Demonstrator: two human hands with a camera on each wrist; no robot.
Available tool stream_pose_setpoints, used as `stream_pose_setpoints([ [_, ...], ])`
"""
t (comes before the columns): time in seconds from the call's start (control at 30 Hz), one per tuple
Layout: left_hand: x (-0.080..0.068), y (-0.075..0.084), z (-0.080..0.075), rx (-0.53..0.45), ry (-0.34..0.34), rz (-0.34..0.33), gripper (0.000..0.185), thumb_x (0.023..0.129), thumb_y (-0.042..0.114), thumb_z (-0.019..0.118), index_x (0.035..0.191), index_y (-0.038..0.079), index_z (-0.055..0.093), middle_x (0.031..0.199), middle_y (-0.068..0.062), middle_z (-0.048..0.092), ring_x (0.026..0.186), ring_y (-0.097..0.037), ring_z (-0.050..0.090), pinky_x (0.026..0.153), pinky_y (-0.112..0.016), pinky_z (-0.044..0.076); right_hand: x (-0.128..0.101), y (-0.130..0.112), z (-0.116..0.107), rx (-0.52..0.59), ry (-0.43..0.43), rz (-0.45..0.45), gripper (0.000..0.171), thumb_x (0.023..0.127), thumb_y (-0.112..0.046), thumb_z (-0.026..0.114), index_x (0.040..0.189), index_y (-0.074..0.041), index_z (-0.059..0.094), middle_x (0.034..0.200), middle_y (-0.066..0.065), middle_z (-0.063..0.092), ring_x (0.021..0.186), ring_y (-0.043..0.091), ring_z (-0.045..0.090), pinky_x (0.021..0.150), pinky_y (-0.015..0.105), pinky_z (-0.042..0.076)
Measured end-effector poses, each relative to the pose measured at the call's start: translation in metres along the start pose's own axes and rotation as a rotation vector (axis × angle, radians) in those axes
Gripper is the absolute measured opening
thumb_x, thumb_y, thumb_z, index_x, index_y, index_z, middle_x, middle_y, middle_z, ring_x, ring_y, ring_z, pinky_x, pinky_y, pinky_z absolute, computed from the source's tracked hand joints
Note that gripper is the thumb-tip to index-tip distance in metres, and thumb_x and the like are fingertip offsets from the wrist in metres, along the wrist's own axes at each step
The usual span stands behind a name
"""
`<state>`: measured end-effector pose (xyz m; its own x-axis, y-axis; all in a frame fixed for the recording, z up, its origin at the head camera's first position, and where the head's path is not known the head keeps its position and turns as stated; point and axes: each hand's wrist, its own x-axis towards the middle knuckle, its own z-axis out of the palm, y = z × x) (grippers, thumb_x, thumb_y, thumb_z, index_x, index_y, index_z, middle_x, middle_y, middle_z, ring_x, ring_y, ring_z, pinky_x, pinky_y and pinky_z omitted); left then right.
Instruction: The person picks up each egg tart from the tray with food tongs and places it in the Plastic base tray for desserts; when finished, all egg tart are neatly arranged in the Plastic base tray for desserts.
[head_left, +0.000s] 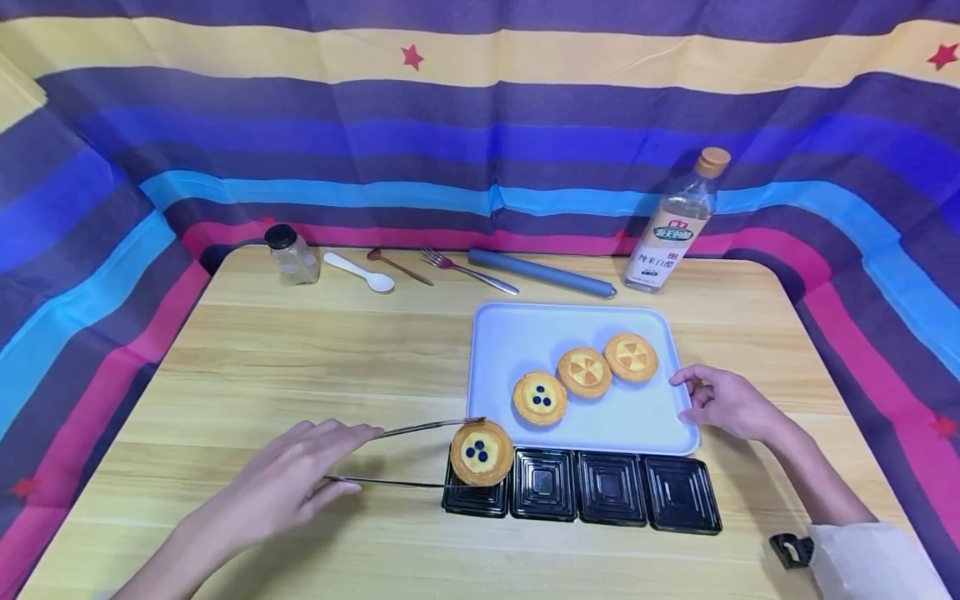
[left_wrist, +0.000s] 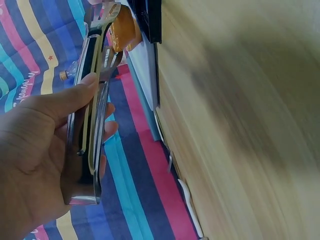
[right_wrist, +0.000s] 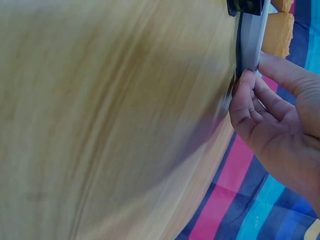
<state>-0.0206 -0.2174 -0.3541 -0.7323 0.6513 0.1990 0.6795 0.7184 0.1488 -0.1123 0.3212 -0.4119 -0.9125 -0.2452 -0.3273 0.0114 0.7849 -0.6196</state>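
Metal tongs [head_left: 408, 431] are in my left hand [head_left: 288, 471], thumb on one arm and fingers on the other, as the left wrist view confirms. Between the tongs' tips is a tart [head_left: 482, 468] topped with three dark berries, over the leftmost black square dish [head_left: 477, 500]. My right hand [head_left: 729, 403] pinches the right rim of a pale lavender tray [head_left: 510, 333], with thumb and fingers at its edge in the right wrist view. On that tray lie a second berry tart [head_left: 542, 417] and two tarts [head_left: 585, 372] with orange wedge-shaped pieces on top.
Three more black dishes [head_left: 611, 487] line up along the tray's front edge. Across the back are a black-lidded jar [head_left: 296, 258], white spoon [head_left: 360, 272], small brown-handled utensil [head_left: 402, 267], fork [head_left: 472, 271], blue-grey rod [head_left: 540, 273] and vinegar bottle [head_left: 667, 237]. A black clip [head_left: 792, 550] is near the right sleeve.
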Motion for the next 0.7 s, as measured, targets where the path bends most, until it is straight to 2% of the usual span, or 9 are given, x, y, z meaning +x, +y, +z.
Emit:
stream_pose_setpoints([
  [0.3, -0.0083, 0.0029, 0.0023, -0.031, -0.027, 0.002, 0.061, 0.067, 0.028, 0.081, 0.123, 0.016, 0.06, 0.111, 0.01, 0.068, 0.092, -0.005, 0.063, 0.078, -0.035, 0.053, -0.003, 0.0002, 0.0001, -0.009, 0.008, -0.007, 0.045, 0.076, -0.005, 0.074, 0.116, 0.002, 0.054, 0.081, 0.006, 0.053, 0.065, 0.009, 0.047, 0.055, 0.021, 0.038],
  [0.7, -0.0105, 0.0017, 0.008, -0.048, -0.048, -0.003, 0.064, 0.067, 0.029, 0.081, 0.125, 0.016, 0.059, 0.114, 0.009, 0.067, 0.095, -0.007, 0.063, 0.079, -0.035, 0.053, -0.0021, 0.0004, -0.0003, 0.0, 0.011, -0.015, 0.045, 0.076, -0.004, 0.073, 0.116, 0.003, 0.054, 0.082, 0.007, 0.054, 0.065, 0.008, 0.048, 0.055, 0.021, 0.04],
])
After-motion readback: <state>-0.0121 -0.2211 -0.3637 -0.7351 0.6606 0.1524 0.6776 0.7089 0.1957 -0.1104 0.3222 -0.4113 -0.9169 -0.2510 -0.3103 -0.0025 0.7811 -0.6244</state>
